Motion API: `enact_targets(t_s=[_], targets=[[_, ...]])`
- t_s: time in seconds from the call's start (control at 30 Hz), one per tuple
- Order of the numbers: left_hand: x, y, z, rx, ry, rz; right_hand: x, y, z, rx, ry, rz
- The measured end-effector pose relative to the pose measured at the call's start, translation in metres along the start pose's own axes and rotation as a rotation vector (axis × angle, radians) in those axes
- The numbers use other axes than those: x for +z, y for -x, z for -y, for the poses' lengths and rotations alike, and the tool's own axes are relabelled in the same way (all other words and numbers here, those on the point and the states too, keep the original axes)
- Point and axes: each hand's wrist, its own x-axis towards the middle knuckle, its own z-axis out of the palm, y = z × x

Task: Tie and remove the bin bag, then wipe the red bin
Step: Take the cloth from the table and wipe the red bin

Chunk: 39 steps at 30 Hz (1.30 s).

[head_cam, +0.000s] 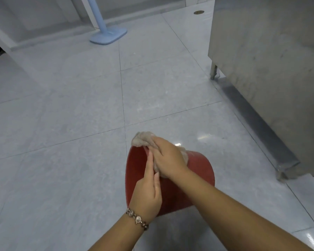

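The fingers (pixel 157 144) of the right hand (pixel 168 157) are curled down over one beige cloth (pixel 141 139), grasping it and pressing it against the upper rim of the red bin (pixel 200 168). A bunched end of the cloth sticks out past the fingertips above the rim, and more of it shows under the palm and along the bin's outer wall. The left hand (pixel 148 192) lies just beside the right one, its fingers stretched out nearly straight along the rim, the tips touching the cloth; whether they pinch the rim or only steady it cannot be told, since the inner side of the hand is hidden. One bracelet (pixel 137 219) with round links circles the left wrist. Both forearms are bare and come in from the bottom edge, the right one crossing over the bin's side. There is one bin, and it is tipped on its side above the floor (pixel 62 124), its open mouth turned to the left and its base to the right; no bag shows in the visible part of the mouth. The floor is pale grey tile with thin dark joints. To the right, well apart from the bin, stands one steel cabinet (pixel 270 69) on short legs. Far off at the top rests one light blue mop (pixel 108 36), its flat head on the floor.
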Motion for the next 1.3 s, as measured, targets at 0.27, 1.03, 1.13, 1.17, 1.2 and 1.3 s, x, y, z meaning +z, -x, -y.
enact_targets(t_s=[0.27, 1.03, 1.13, 1.17, 1.2, 1.3], targets=[[-0.006, 0.002, 0.013, -0.067, 0.013, -0.02, -0.016, 0.06, -0.056, -0.183, 0.347, -0.167], [-0.011, -0.036, 0.012, -0.467, 0.281, -0.017, 0.027, 0.107, -0.032, -0.226, 0.332, -0.151], [-0.012, -0.028, 0.015, -0.461, 0.353, -0.02, 0.03, 0.089, -0.015, -0.099, 0.256, -0.032], [-0.013, -0.026, 0.015, -0.434, 0.332, -0.034, 0.029, 0.081, -0.013, -0.048, 0.264, -0.007], [-0.014, -0.024, 0.013, -0.398, 0.309, -0.048, 0.026, 0.071, -0.012, -0.01, 0.294, -0.002], [-0.014, -0.016, 0.004, -0.275, 0.255, -0.082, 0.015, 0.037, -0.01, 0.082, 0.299, 0.009]])
